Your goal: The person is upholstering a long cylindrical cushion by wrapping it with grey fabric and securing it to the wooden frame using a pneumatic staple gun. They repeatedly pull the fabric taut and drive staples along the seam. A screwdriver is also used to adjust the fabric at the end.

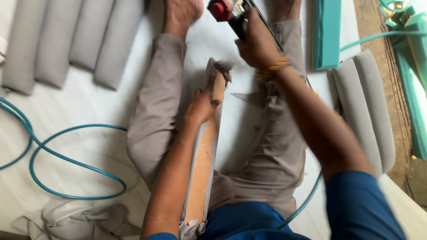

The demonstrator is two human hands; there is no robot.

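1. Four grey padded rolls [71,40] lie side by side at the far left corner of the white floor sheet [80,111]
2. A blue air hose [66,169] loops over the sheet's left side, with crumpled grey fabric [75,220] at the near edge
3. The left hand [201,106] is clenched on the long wooden strip [202,164], thumb pressed on its wood face near the far end, where grey cloth is bunched over the tip; the strip lies between the person's legs, along the middle of the sheet
4. The right hand [258,44] grasps a black staple gun [233,15] with a red knob, raised just beyond the strip's far end
5. More grey rolls [369,106] lie at the right edge, beside teal foam blocks [327,33]
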